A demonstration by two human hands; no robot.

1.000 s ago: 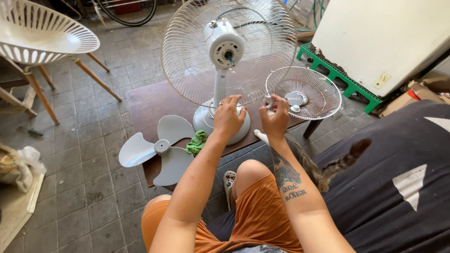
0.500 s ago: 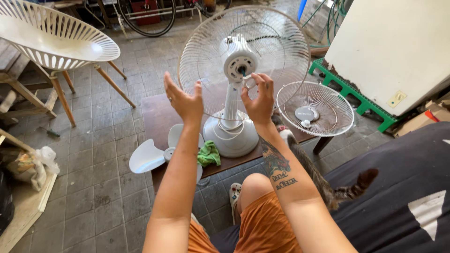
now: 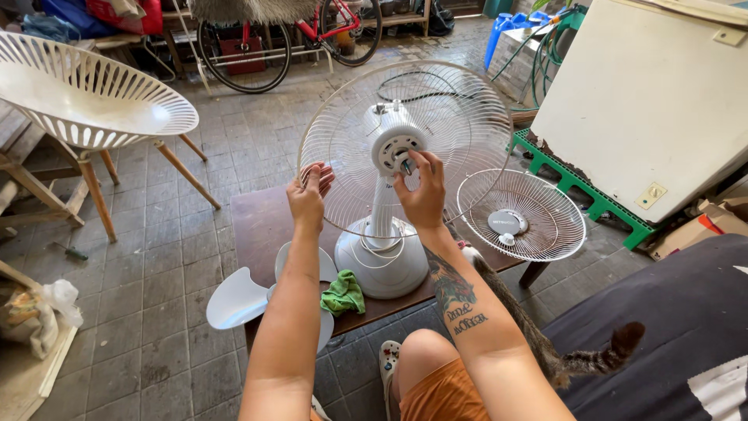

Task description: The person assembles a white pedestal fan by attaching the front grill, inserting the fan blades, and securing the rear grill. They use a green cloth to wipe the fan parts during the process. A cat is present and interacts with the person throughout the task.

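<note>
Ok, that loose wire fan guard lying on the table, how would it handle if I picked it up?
The wire guard looks light for its size: thin spokes, mostly air. It would probably flex if squeezed. It overhangs the table edge, so a nudge might tip it off.
</note>
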